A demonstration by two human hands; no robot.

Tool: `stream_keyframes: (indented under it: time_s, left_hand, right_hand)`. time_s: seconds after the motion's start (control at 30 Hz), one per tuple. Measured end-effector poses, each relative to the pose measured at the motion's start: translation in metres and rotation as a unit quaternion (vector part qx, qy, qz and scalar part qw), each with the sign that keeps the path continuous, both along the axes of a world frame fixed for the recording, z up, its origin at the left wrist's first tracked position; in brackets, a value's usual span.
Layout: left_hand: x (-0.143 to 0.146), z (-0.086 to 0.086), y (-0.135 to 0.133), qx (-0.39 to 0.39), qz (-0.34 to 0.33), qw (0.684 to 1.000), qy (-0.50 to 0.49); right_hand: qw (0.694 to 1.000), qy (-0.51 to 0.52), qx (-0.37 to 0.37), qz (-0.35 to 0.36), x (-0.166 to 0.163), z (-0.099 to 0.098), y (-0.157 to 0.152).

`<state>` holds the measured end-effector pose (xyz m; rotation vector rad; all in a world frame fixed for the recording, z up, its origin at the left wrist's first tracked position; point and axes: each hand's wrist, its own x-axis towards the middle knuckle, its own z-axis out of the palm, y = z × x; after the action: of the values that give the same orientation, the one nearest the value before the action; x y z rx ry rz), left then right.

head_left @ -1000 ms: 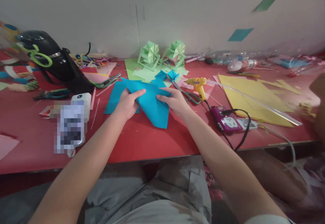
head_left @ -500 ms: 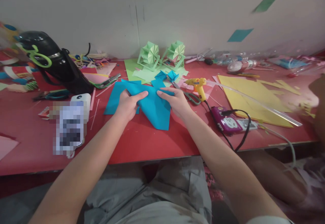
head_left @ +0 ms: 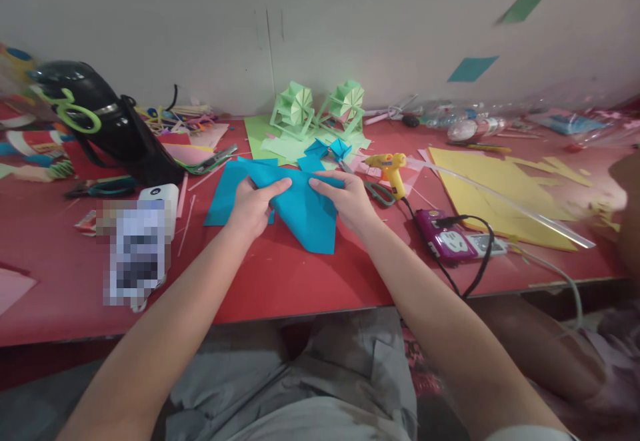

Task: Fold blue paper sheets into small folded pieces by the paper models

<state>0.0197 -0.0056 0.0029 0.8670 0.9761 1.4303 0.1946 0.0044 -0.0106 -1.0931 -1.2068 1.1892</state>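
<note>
A sheet of blue paper [head_left: 305,217] is held between my two hands, bent along its upper edge, with its lower corner hanging over the red table. My left hand [head_left: 255,204] pinches it from the left, thumb on top; the fingers behind are partly hidden. On the other side, my right hand [head_left: 347,197] grips the upper right edge with the thumb on the face of the paper. Another blue sheet [head_left: 220,201] lies on the table beneath and left of my left hand. Small folded blue paper pieces [head_left: 340,147] sit just beyond the hands, by scissors [head_left: 383,194].
Two pale green paper models [head_left: 295,111] stand at the back. To the right are a yellow glue gun [head_left: 393,171], a purple power socket [head_left: 445,237] with cables, and yellow sheets [head_left: 500,194]. A black bottle [head_left: 100,114] leans at left, near a phone [head_left: 140,247]. Another person sits at right.
The hanging corner of the blue paper has shifted very slightly. Both hands keep nearly the same place and grip.
</note>
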Motion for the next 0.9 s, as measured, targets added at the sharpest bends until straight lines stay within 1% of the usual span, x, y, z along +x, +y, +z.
stream_keyframes:
  time_s: [0.13, 0.33, 0.53, 0.8, 0.9]
  left_hand:
    - [-0.011, 0.0, 0.006, 0.011, -0.011, 1.0, -0.005]
    - [-0.03, 0.007, 0.012, 0.033, -0.032, 0.999, -0.027]
    - [-0.035, 0.009, 0.013, 0.028, -0.018, 0.999, -0.036]
    - [-0.039, 0.005, 0.017, 0.071, 0.001, 0.997, -0.013]
    - [-0.043, 0.007, 0.017, 0.076, -0.008, 0.997, 0.008]
  right_hand:
    - [1.0, 0.004, 0.006, 0.013, 0.004, 0.0, 0.002]
    - [0.999, -0.001, 0.027, 0.036, 0.013, 0.0, 0.006]
    - [0.999, -0.009, 0.042, 0.029, 0.016, 0.0, 0.008]
    - [0.998, 0.029, 0.031, 0.045, 0.019, 0.003, 0.008]
    - [0.998, 0.024, 0.039, 0.039, 0.022, 0.004, 0.01]
